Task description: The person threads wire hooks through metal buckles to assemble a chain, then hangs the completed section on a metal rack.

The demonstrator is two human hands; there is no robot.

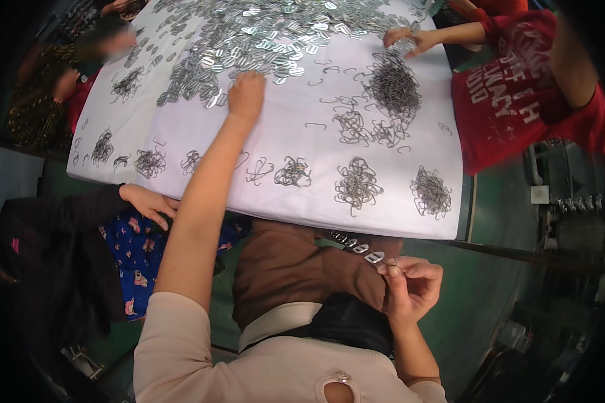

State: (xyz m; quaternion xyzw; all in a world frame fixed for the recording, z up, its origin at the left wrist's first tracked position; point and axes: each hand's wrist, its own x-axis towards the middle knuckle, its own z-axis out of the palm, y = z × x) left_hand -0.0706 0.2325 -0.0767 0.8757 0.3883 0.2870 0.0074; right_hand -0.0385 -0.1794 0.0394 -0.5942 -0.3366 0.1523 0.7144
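My left hand [247, 97] reaches out over the table, its fingers curled down at the near edge of a heap of shiny slotted metal plates [249, 50]. What its fingertips hold, if anything, is hidden. Low at the right, off the table's front edge, my right hand [413, 289] is closed in a pinch on a thin metal wire piece. From that pinch a row of slotted metal plates [359, 248] runs up and left over my lap. Under my left forearm lies a small pile of wire hooks [192, 162].
A white-covered table [296, 134] carries several small piles of wire hooks [356, 185] along its front and a denser hook pile [393, 87] at right. Co-workers' hands rest around it: one hand [151, 203] at left, another hand [413, 40] over the dense pile.
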